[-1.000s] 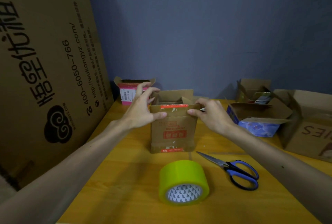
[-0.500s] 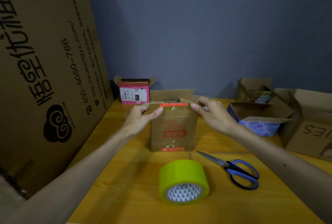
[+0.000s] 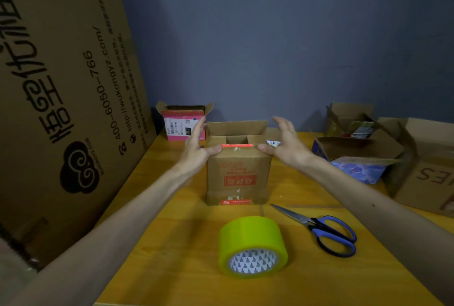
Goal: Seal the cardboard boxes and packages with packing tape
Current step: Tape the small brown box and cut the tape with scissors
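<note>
- Both forearms are bare right to the bottom of the shot, no sleeve showing anywhere
- left hand (image 3: 196, 149): no ring, no watch, no glove that I can see
- right hand (image 3: 286, 147): same deal, nothing on the wrist or fingers
- there's one tiny dark dot on the right forearm (image 3: 373, 205)
- nails look short and plain, though it's a bit dim

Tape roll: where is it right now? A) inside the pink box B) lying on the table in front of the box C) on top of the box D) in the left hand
B: the tape roll lies on the table in front of the box, untouched by either hand.
</note>
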